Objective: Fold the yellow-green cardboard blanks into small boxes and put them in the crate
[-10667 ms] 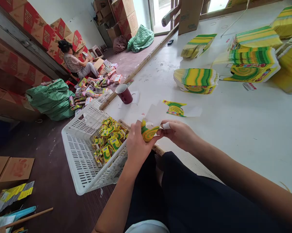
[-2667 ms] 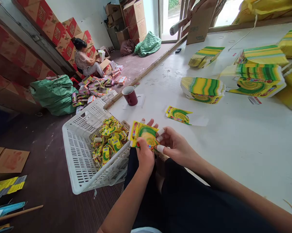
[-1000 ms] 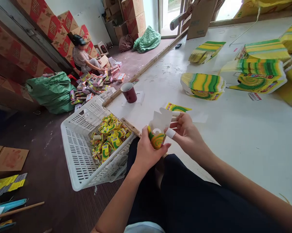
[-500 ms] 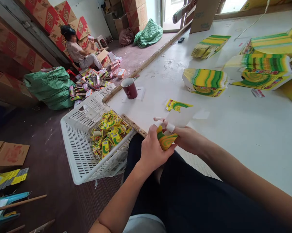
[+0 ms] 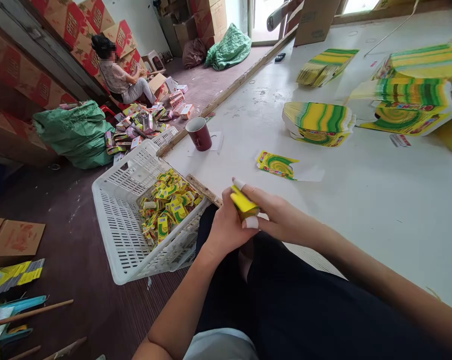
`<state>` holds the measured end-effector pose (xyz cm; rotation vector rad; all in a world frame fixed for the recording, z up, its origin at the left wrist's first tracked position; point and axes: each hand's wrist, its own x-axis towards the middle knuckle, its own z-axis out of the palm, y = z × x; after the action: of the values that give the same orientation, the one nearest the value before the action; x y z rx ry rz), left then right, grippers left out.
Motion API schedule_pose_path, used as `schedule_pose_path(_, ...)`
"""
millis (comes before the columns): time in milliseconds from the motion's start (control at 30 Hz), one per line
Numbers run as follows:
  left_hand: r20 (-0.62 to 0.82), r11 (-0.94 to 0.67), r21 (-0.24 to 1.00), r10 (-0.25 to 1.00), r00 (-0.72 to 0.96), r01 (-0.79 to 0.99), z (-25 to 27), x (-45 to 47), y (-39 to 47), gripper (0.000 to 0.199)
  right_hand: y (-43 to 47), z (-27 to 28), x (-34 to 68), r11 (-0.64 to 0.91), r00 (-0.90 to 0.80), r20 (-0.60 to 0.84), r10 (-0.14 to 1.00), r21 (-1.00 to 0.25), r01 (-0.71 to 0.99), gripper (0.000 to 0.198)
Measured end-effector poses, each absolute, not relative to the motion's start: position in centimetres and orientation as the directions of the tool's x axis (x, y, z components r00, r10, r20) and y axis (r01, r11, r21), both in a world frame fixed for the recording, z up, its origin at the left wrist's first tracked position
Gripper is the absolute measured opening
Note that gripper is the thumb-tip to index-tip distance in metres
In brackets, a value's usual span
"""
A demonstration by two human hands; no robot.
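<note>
Between my two hands, at the near edge of the white table (image 5: pixel 346 200), is a small yellow carton (image 5: pixel 244 201). My left hand (image 5: pixel 228 227) is wrapped round its left side. My right hand (image 5: pixel 273 207) grips it from the right, with white coverings on a fingertip and the thumb. The hands hide much of the carton. Beyond them a flat yellow-and-green carton blank (image 5: pixel 276 165) lies on the table, its white flap pointing right. To the left, a white plastic crate (image 5: pixel 113 240) holds many small yellow cartons (image 5: pixel 173 205).
A maroon mug (image 5: pixel 199 135) stands near the table's left edge. Stacks of carton blanks (image 5: pixel 319 120) lie farther back and right. A seated person (image 5: pixel 124 77) is beside a heap of small boxes (image 5: pixel 143 120) on the floor, near a green sack (image 5: pixel 75 132).
The open white-backed sheet in my hands is now closed into a compact yellow carton. My right hand has shifted left, and the blank on the table shows more fully.
</note>
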<state>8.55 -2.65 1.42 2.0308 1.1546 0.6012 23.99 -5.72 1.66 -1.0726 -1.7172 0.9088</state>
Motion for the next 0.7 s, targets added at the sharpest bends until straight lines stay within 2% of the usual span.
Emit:
schedule_pose_path(100,0.115,-0.344,0.815,0.885,0.452,0.467,0.5,8.8,-2.4,0.070,-5.5,1.1,23.7,0.475,-0.231,0.416,0.880,-0.748,0.463,0.052)
schedule_pose_path(200,0.169,-0.364,0.765,0.909,0.380,0.531,0.3,8.8,-2.4,0.078,-5.2,0.4,24.1,0.449,-0.134,0.450,0.883,-0.725,0.523,0.049)
schedule_pose_path(300,0.188,-0.390,0.662,0.913,0.362,0.640,0.8,8.3,-2.4,0.061,-5.1,0.1,24.7,0.468,-0.131,0.484,0.865,-0.687,0.555,0.047)
schedule_pose_path(400,0.187,-0.402,0.642,0.908,0.375,0.653,1.6,7.8,-2.2,0.050,-5.3,0.5,25.0,0.477,-0.243,0.429,0.870,-0.608,0.634,0.051)
schedule_pose_path(500,0.139,-0.373,0.678,0.911,0.388,0.633,2.2,7.4,-1.9,0.049,-5.4,1.3,25.8,0.446,-0.282,0.358,0.890,-0.553,0.704,0.037)
schedule_pose_path(600,0.074,-0.360,0.737,0.884,0.461,0.572,2.9,7.2,-1.6,0.046,-5.2,2.3,27.1,0.494,-0.368,0.330,0.869,-0.564,0.662,0.023)
schedule_pose_path(700,0.069,-0.390,0.735,0.857,0.511,0.554,3.4,7.3,-1.6,0.043,-5.2,2.5,27.7,0.499,-0.395,0.307,0.865,-0.604,0.621,0.020)
